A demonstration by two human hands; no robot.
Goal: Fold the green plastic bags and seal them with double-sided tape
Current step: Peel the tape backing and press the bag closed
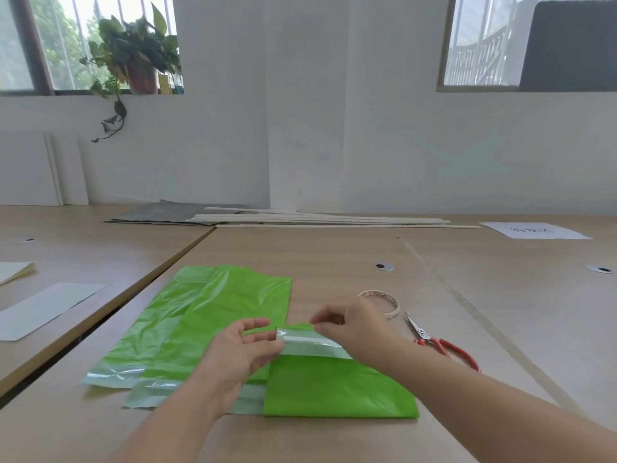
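A folded green bag [334,385] lies near centre on the worktop [334,255], a pale strip [310,344] along its far edge. The left hand [240,352] pinches the strip's left end between thumb and curled fingers. The right hand [350,329] pinches its far edge a little to the right — probably to keep it taut so the seal lands without wrinkles. To the left, unfolded green bags [200,315] lie fanned, waiting. A tape roll [387,300] and scissors [440,345] sit just right of the hands — within easy reach.
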